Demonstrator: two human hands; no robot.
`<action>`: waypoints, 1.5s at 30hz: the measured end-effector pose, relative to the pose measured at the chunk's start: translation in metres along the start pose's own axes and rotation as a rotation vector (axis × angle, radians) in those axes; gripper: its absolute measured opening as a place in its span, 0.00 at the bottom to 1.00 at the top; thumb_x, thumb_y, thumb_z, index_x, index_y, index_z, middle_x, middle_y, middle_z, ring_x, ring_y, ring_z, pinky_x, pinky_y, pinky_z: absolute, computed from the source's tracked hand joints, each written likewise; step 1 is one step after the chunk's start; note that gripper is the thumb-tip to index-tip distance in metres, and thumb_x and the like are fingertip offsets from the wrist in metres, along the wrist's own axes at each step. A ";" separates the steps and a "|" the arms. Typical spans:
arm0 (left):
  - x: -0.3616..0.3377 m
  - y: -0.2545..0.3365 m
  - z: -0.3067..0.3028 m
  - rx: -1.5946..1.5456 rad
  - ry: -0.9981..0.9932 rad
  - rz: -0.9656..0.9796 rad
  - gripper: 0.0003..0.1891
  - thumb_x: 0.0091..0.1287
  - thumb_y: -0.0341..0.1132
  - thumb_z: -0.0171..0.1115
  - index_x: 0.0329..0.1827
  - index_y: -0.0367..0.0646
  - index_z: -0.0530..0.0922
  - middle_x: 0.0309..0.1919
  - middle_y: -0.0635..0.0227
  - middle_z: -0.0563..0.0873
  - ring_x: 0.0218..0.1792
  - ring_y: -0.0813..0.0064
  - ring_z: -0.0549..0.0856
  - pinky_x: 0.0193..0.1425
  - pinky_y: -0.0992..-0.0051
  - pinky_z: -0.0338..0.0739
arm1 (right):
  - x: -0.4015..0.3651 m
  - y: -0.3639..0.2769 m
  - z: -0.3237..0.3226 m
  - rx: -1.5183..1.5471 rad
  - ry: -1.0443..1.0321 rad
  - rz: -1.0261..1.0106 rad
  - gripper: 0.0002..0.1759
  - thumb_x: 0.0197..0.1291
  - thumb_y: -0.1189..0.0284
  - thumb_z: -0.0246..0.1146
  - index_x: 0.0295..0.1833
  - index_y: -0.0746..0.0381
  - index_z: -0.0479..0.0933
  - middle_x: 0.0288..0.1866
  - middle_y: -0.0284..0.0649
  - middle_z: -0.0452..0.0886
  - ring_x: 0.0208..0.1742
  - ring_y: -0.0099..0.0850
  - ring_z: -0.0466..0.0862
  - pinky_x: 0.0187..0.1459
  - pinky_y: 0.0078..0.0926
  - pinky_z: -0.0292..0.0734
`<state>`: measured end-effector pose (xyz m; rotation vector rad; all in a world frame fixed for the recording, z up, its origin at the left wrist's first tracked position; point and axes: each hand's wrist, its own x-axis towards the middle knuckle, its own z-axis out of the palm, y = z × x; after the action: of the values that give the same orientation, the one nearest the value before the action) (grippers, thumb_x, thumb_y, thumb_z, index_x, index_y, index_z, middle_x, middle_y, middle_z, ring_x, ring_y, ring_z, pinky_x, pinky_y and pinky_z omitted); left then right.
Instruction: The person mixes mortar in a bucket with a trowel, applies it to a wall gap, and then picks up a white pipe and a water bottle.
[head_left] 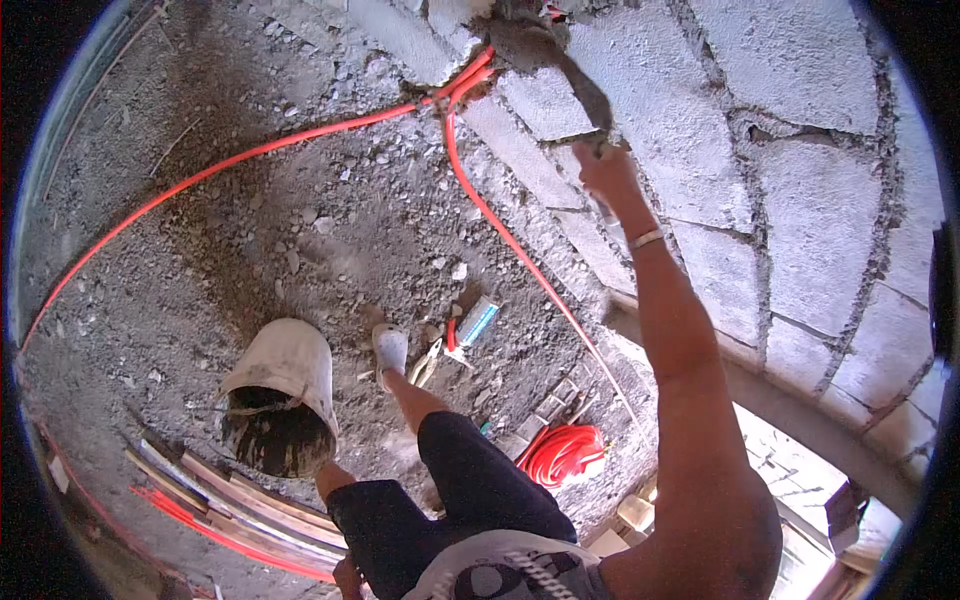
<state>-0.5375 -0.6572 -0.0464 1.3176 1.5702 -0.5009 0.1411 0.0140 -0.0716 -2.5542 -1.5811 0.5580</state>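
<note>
Red tubes (474, 74) are in the wall (650, 85); some cracks (800, 133) are open. We cannot tell what our right hand (609, 178) or left hand (348, 578) grips.

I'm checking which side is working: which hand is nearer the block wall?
The right. The right hand is raised, right up at the block wall; the left hand is low by the left leg, well away from it.

The right arm is stretching far forward, the right hand (608, 177) gripping with curled fingers, the left hand (349, 578) hanging low.
</note>
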 end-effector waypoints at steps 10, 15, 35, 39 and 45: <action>-0.002 -0.002 0.007 -0.074 -0.027 -0.052 0.22 0.61 0.48 0.50 0.55 0.47 0.72 0.32 0.63 0.81 0.32 0.60 0.79 0.35 0.63 0.72 | 0.041 -0.075 0.027 -0.288 0.021 -0.176 0.25 0.54 0.53 0.54 0.35 0.68 0.78 0.36 0.55 0.80 0.42 0.49 0.81 0.47 0.42 0.76; 0.006 0.006 0.003 -0.062 -0.140 -0.120 0.23 0.64 0.48 0.46 0.56 0.45 0.72 0.36 0.61 0.82 0.37 0.59 0.79 0.39 0.63 0.73 | 0.051 -0.073 0.010 -0.209 0.059 -0.207 0.29 0.52 0.49 0.56 0.29 0.69 0.79 0.29 0.57 0.80 0.38 0.51 0.81 0.44 0.41 0.76; 0.008 -0.004 0.018 -0.437 0.004 -0.337 0.23 0.50 0.49 0.63 0.47 0.49 0.73 0.19 0.63 0.77 0.23 0.58 0.79 0.24 0.60 0.69 | 0.022 -0.035 -0.038 0.536 -0.254 0.054 0.18 0.56 0.57 0.61 0.34 0.64 0.75 0.23 0.38 0.76 0.20 0.24 0.76 0.21 0.23 0.72; 0.008 -0.011 0.030 -0.279 0.011 -0.329 0.22 0.50 0.48 0.61 0.47 0.49 0.72 0.21 0.62 0.77 0.25 0.58 0.79 0.25 0.61 0.69 | -0.013 -0.015 -0.016 0.380 -0.128 0.113 0.20 0.58 0.54 0.59 0.34 0.63 0.75 0.21 0.37 0.77 0.21 0.22 0.77 0.22 0.23 0.74; 0.015 0.021 0.004 -0.062 0.050 -0.277 0.23 0.68 0.49 0.44 0.37 0.37 0.79 0.27 0.47 0.80 0.33 0.46 0.79 0.36 0.55 0.70 | -0.010 -0.048 0.055 -0.100 0.035 -0.088 0.23 0.52 0.52 0.59 0.40 0.62 0.77 0.37 0.53 0.81 0.42 0.49 0.80 0.45 0.41 0.75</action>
<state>-0.5156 -0.6463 -0.0559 1.0779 1.8070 -0.5880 0.0776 0.0213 -0.1074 -2.5338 -1.7421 0.4336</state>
